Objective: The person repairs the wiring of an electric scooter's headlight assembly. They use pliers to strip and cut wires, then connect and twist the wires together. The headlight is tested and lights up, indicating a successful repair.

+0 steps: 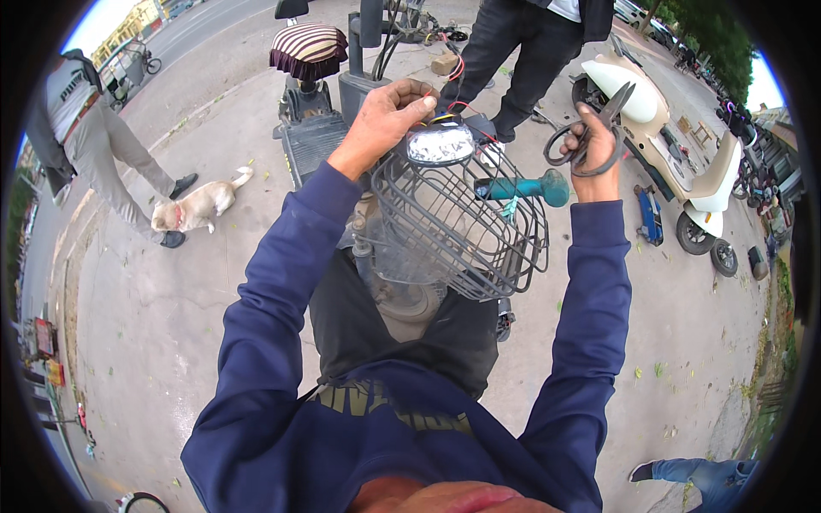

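Observation:
My left hand (382, 122) is closed in a pinch beside the headlight (440, 146), at the thin red and yellow wires (459, 106). Its fingers partly hide the wire ends. Raised on the other side, my right hand (592, 147) holds a pair of dark scissors (617, 101), its fingers through the handle loops and the blades pointing up. The headlight has a clear, faceted lens and sits at the top of a black wire basket (410, 201). Across the basket's right side lies a teal, cylinder-shaped piece (516, 188) with a round end.
Behind the basket stands an electric scooter with a striped seat cover (308, 47). A person in dark trousers (523, 51) stands close ahead. Left are another person (103, 141) and a pale dog (203, 205). A cream scooter (676, 145) and a blue tool (649, 215) are right.

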